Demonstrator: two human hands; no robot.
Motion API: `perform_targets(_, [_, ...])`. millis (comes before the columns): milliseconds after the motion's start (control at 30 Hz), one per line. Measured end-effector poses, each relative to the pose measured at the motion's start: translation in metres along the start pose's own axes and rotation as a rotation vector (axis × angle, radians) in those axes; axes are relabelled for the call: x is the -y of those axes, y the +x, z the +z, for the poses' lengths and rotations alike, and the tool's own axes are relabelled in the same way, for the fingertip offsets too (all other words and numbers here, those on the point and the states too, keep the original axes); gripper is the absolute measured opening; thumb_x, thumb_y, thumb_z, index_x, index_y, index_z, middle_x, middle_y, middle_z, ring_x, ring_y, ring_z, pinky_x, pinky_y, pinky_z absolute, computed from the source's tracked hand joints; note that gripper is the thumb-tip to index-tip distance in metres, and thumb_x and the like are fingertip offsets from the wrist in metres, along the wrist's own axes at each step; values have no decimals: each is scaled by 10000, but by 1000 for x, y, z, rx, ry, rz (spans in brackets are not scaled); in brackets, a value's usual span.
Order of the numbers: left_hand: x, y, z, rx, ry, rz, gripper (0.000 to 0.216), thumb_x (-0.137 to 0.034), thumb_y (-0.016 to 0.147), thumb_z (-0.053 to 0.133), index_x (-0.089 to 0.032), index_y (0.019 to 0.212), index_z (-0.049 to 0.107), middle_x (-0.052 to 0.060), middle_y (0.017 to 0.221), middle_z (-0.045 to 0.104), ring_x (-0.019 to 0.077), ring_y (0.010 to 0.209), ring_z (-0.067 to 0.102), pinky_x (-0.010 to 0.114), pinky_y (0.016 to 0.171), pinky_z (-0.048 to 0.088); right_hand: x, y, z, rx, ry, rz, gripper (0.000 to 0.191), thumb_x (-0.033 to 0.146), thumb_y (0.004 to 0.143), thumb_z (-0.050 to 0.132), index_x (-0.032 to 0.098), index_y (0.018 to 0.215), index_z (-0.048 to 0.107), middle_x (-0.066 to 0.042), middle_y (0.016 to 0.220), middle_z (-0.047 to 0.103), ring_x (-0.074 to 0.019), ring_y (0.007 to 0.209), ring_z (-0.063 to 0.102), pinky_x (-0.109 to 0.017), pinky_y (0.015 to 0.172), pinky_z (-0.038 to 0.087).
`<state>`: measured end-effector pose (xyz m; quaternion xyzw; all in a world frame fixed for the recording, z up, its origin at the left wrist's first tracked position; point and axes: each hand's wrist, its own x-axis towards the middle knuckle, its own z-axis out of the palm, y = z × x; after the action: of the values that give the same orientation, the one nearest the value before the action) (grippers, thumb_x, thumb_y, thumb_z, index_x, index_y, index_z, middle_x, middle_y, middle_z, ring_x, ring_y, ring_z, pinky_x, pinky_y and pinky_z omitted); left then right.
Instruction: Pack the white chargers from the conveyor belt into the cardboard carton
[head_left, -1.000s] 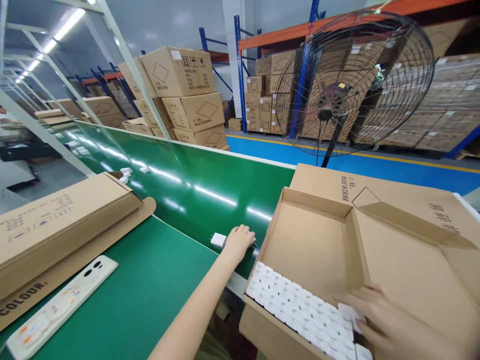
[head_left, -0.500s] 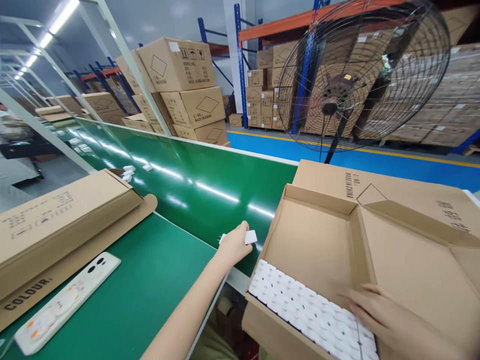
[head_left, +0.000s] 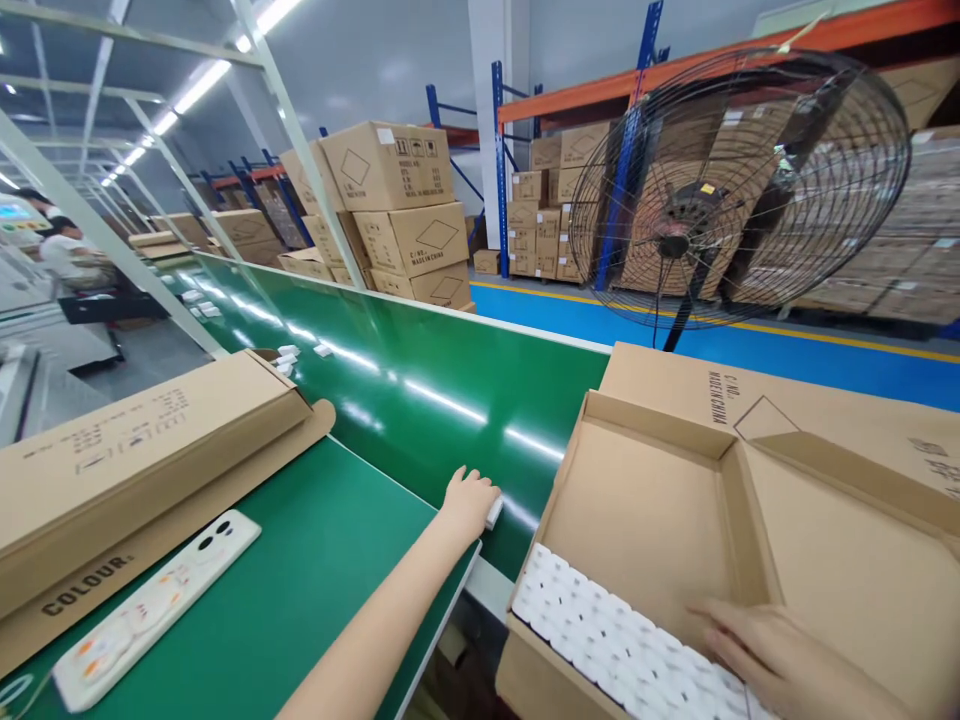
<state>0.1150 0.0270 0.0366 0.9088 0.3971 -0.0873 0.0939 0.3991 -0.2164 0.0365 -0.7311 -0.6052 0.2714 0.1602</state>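
My left hand (head_left: 469, 502) reaches out over the near edge of the green conveyor belt (head_left: 420, 380), its fingers closed round a small white charger (head_left: 494, 512) that sticks out on the right side. My right hand (head_left: 780, 662) lies open with its fingers flat on the rows of several white chargers (head_left: 600, 640) packed along the near side of the open cardboard box (head_left: 652, 500). The far part of the box floor is bare cardboard.
A phone in a white case (head_left: 154, 607) lies on the green table beside a flat cardboard box (head_left: 142, 450). A few white chargers (head_left: 289, 355) lie farther up the belt. A big standing fan (head_left: 739, 185), stacked cartons (head_left: 397, 210) and a seated person (head_left: 64, 250) are behind.
My left hand has closed round the white charger that it touched on the belt and lifted, and now holds it lower. The right hand slid a little right over the packed chargers. The view shifted.
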Motion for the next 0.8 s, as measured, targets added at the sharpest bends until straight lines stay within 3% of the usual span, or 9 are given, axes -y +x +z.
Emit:
perform_targets(133, [-7, -16, -12, -116, -280, 176, 372, -25, 637, 600, -268, 918, 612, 8, 1037, 611, 216, 1071, 483, 440, 1038, 198, 18, 6, -13, -55, 139, 96, 405, 500, 844, 346, 274, 1075, 591, -56, 1179, 592, -258, 1097, 520, -415, 951, 401])
perform_targets(233, [-28, -37, -30, -250, -609, 324, 353, -144, 681, 650, -283, 1003, 604, 33, 1240, 485, 230, 1191, 371, 410, 1021, 266, 36, 18, -14, -43, 463, 7, 372, 473, 844, 384, 253, 1074, 575, -84, 1126, 601, -249, 1058, 531, -430, 939, 396])
perform_targets(367, [-64, -64, -50, -246, -790, 480, 323, -174, 707, 645, -303, 1002, 621, 45, 1315, 389, 258, 1251, 273, 424, 1008, 297, 83, 36, -12, 217, 971, -189, 369, 331, 791, 517, 278, 1156, 522, -67, 1252, 509, -235, 1161, 444, -423, 957, 361])
perform_targets(467, [-79, -76, -54, -260, -915, 526, 319, -195, 681, 678, -294, 981, 632, 57, 1324, 367, 280, 1246, 285, 441, 995, 318, 117, 45, -7, 480, 1313, -236, 581, 226, 670, 632, 302, 1219, 458, -42, 1380, 362, -248, 1240, 349, -411, 962, 343])
perform_targets(533, [-84, -79, -51, -295, -980, 502, 337, -200, 650, 706, -287, 967, 636, 64, 1329, 351, 297, 1250, 284, 475, 1010, 289, 130, 50, -2, 579, 1435, -247, 658, 217, 629, 676, 294, 1233, 428, -63, 1344, 393, -262, 1189, 409, -415, 927, 367])
perform_targets(633, [-86, -81, -42, -385, -1016, 407, 392, -223, 591, 749, -283, 961, 633, 62, 1335, 325, 321, 1276, 237, 534, 1049, 166, 139, 55, 5, 612, 1495, -238, 585, 298, 642, 704, 273, 1171, 453, -65, 1160, 522, -238, 1036, 532, -393, 852, 413])
perform_targets(733, [-79, -85, -31, -327, -1096, 312, 646, -222, 542, 770, -295, 1141, 538, 63, 1385, 252, 314, 1286, 220, 500, 1045, 219, 139, 58, 2, 542, 1381, -191, 502, 396, 672, 675, 261, 1119, 492, -53, 1077, 557, -231, 1000, 547, -357, 812, 434])
perform_targets(800, [-69, -93, -23, -279, -1142, 238, 742, -181, 585, 722, -293, 1256, 426, 70, 1382, 277, 277, 1260, 289, 446, 1032, 274, 137, 59, -5, 424, 1167, -115, 435, 448, 707, 627, 266, 1090, 531, -42, 1062, 574, -230, 970, 557, -346, 800, 445])
